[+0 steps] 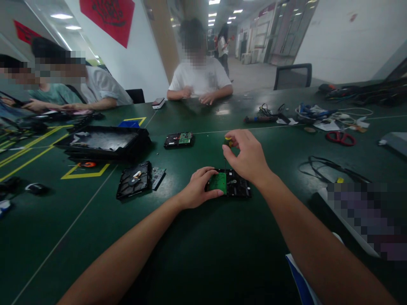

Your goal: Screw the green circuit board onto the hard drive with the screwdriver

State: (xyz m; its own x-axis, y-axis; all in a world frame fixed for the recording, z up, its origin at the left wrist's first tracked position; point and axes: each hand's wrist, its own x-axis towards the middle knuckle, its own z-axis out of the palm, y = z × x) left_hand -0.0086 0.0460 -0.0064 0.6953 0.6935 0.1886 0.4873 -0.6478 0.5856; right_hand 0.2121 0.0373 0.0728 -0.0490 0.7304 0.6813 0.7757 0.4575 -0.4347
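A black hard drive (237, 186) with a green circuit board (218, 182) facing up lies on the dark green table (203, 245) in front of me. My left hand (199, 186) grips its left edge, thumb on the near side and fingers curled over the top. My right hand (246, 156) is pinched around the yellow-and-black handle of a small screwdriver (227, 143), held upright with its thin shaft reaching down to the drive's top.
Another drive (179, 140) lies farther back, an opened drive with a loose board (136, 180) to the left, and a black tray (104, 142) beyond that. Red scissors (341, 137), cables (330, 169) and tools lie on the right. Three people sit at the far side.
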